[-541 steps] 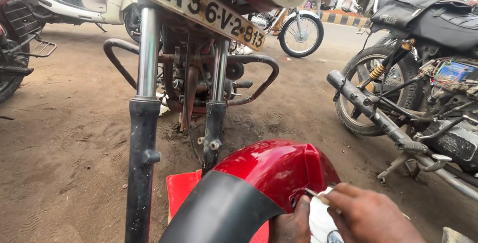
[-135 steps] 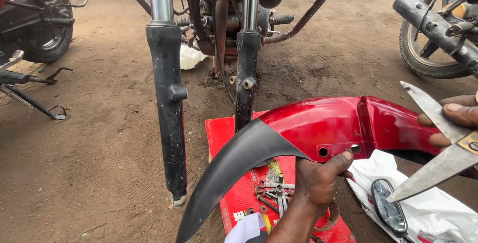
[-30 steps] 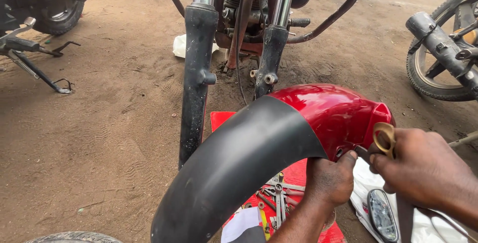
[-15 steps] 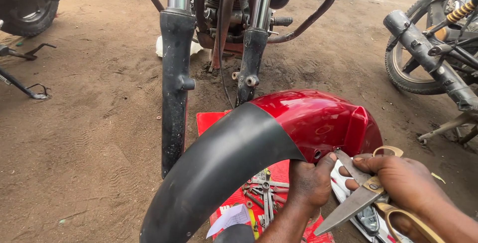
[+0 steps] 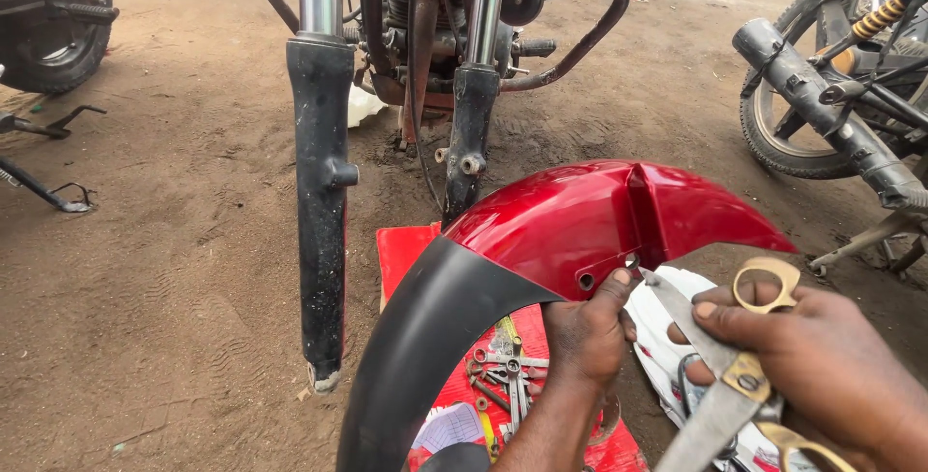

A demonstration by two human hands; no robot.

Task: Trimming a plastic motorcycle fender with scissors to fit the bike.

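A red motorcycle front mudguard (image 5: 580, 216) with a black rear part (image 5: 425, 337) arches in front of me. My left hand (image 5: 585, 332) grips its lower side edge beside a bolt hole. My right hand (image 5: 812, 361) holds large scissors (image 5: 710, 375) with brass-coloured handle loops. The blade tips point up-left and touch the mudguard's edge next to my left thumb.
Two bare front fork legs (image 5: 321, 172) of a wheelless motorcycle stand just behind the mudguard. A red tray (image 5: 503, 375) with spanners lies on the sandy ground below. A white plastic bag (image 5: 677, 356) lies at right. Another motorcycle's wheel and exhaust (image 5: 831, 95) stand at the right.
My right hand has brought the scissors' tips up to the mudguard's edge by my left thumb. The mudguard has tilted so more of its red front shows.
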